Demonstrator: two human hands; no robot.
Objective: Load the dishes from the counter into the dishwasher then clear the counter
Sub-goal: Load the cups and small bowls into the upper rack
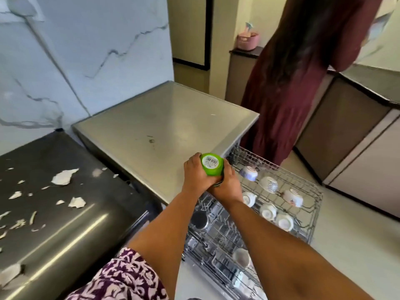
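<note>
Two grips, the left grip (194, 174) and the right grip (227, 184), hold one green container (211, 164). Just right of them, one upper rack (255, 158) carries six upturned cups (269, 184). Below the grips, one lower rack (216, 241) shows one pale cup (241, 257) and one steel vessel (200, 219). Left of the grips, one dark worktop (65, 230) bears more than ten white scraps (64, 177).

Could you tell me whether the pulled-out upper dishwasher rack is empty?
No, several small bowls sit among the wires of the upper rack.

The sleeve (129, 278) is deep purple with a pale pink floral print.
</note>
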